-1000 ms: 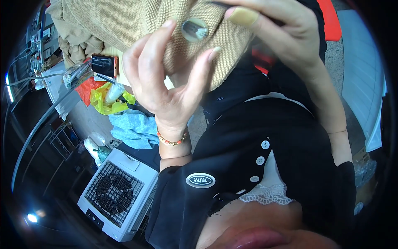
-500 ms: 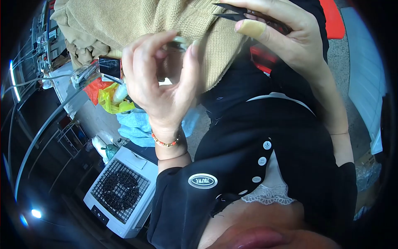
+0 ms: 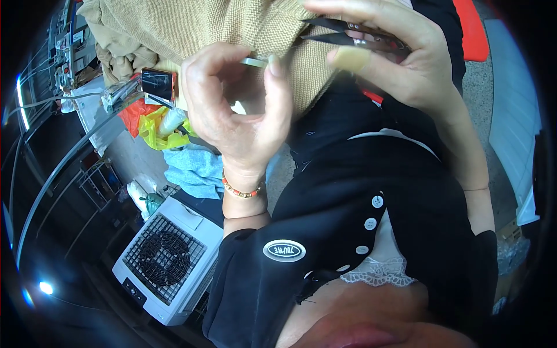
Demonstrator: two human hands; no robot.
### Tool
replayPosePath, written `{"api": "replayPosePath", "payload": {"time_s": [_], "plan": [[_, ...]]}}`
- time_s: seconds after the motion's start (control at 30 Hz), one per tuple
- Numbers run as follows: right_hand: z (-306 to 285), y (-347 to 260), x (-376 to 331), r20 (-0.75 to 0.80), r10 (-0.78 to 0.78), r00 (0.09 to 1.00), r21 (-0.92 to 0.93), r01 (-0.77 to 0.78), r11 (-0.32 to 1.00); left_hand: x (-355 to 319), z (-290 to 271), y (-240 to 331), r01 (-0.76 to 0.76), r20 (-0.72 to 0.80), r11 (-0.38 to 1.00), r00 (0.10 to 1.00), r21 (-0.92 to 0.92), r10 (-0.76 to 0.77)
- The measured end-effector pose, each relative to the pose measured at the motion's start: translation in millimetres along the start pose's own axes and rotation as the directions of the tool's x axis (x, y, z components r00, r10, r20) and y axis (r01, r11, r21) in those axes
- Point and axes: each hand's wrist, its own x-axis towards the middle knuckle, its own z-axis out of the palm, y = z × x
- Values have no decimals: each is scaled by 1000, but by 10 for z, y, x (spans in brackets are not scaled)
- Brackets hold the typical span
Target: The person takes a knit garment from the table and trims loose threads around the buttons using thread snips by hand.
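Observation:
Between the thumb and index finger of my left hand [image 3: 241,110] is a small pale disc [image 3: 254,62], seen nearly edge-on; it looks like a button. My right hand [image 3: 415,66] is wrapped around black thread snips [image 3: 342,39], their two pointed blades apart and directed left. A strip of yellowish tape [image 3: 351,58] covers the right thumb. Behind both hands lies a tan knitted garment [image 3: 174,26], spread at the top of the view and hanging toward my lap. The snips' blades are over the knit; whether they touch it I cannot tell.
To the left lie a phone [image 3: 158,84], a yellow plastic bag [image 3: 152,134], a red bag [image 3: 138,115] and blue cloth [image 3: 191,172]. A white air cooler [image 3: 203,232] stands lower left. Something red [image 3: 471,29] and a pale sheet [image 3: 516,110] are at right.
My left hand has shifted slightly right, and the disc has turned nearly edge-on. The snips are a little lower, their blades still apart.

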Motion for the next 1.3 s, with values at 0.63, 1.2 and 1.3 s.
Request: {"api": "replayPosePath", "payload": {"time_s": [0.63,1.2,1.3], "plan": [[33,-240,433,249,302,920,-96,-287,953,-180,59,-186,-159,-78,982,985,-101,151],[-82,-173,170,208,230,951,18,-239,971,-107,14,-36,-122,6,990,993,74,122],[-28,-158,152,146,145,979,-81,-134,988,-101,37,-48,-160,-11,985,987,62,161]]}}
